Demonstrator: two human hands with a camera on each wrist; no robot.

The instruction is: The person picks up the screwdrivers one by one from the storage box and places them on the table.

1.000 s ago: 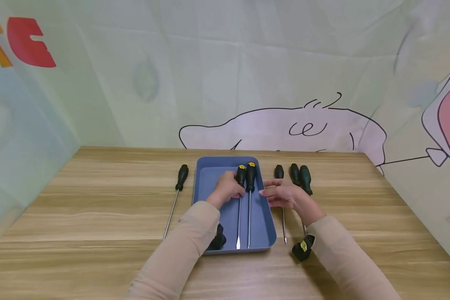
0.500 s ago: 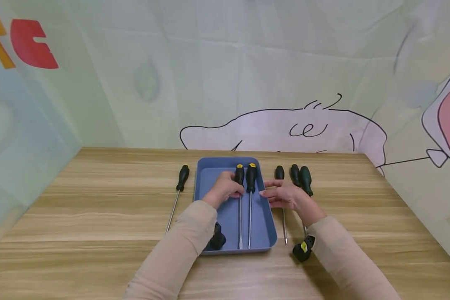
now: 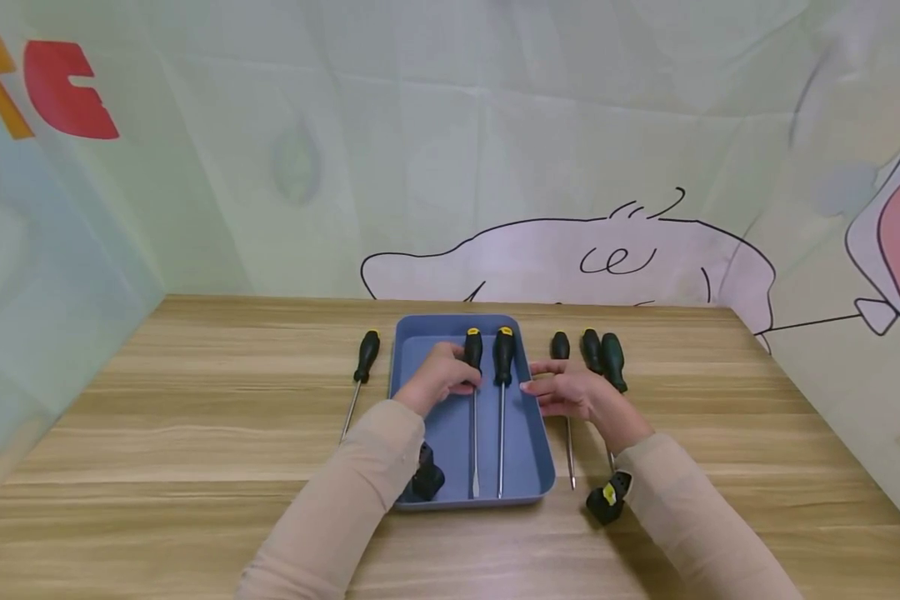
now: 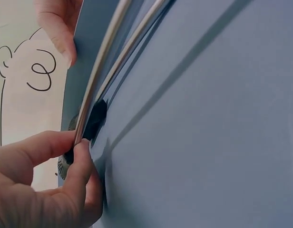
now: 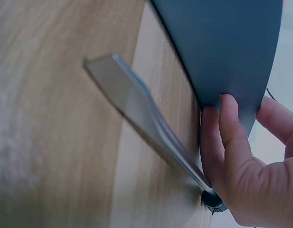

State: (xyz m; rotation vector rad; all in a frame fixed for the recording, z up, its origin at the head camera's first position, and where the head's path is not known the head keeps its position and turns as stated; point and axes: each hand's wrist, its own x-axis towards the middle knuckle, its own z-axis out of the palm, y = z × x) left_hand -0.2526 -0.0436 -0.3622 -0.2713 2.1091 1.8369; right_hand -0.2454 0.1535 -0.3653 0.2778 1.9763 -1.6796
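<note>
In the head view, my left hand (image 3: 442, 377) reaches into a blue tray (image 3: 450, 504). Thumb and finger pinch a black-handled screwdriver (image 3: 473, 346) by its shaft near the handle; the left wrist view shows this pinch on the metal shaft (image 4: 96, 78). A second screwdriver (image 3: 503, 354) lies parallel to its right in the tray. My right hand (image 3: 573, 390) holds the tray's right wall, fingers (image 5: 229, 114) against the outside and thumb at the rim. Beneath that hand lies another screwdriver (image 3: 560, 344), its flat blade (image 5: 120, 85) large in the right wrist view.
Left of the tray, one screwdriver (image 3: 367, 354) lies on the wooden table (image 3: 157, 433), its tip hidden by the left sleeve. Two more, one black (image 3: 591, 348) and one dark green (image 3: 612, 358), lie at the right, partly behind the right arm. A printed cloth backdrop (image 3: 450, 167) stands behind the table.
My left hand has shifted left with the pinched screwdriver, widening the gap to the second screwdriver. The right hand stays at the tray's wall.
</note>
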